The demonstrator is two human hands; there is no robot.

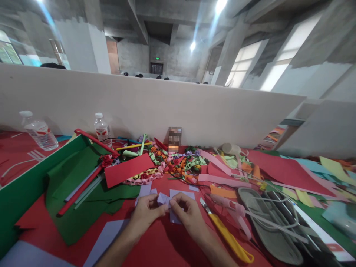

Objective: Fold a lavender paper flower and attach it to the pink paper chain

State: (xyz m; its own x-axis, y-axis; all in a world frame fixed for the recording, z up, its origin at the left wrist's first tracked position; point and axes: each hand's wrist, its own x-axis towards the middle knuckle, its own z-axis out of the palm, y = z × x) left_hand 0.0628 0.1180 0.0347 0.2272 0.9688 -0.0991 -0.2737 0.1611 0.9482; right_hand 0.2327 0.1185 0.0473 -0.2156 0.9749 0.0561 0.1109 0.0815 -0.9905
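Both hands meet over the red table covering, just in front of the paper pile. Between thumb and fingers, my left hand [147, 213] pinches a small folded piece of lilac paper [162, 199]. From the other side, my right hand [187, 213] closes its thumb and finger on the right edge of that same piece. Under and behind the right hand lies a flat lilac paper square [175, 218]. More lilac strips [144, 191] lie behind the left hand. A yellow-handled craft knife [226, 235] rests right of the right hand, blade pointing away.
A pink glue gun [229, 209] and an open grey case [267, 226] lie at right. Coloured paper chains [178, 165] heap up before a white partition [144, 107]. Green paper [78, 185] and a red paper stick [80, 191] lie left; two water bottles [41, 133] stand behind.
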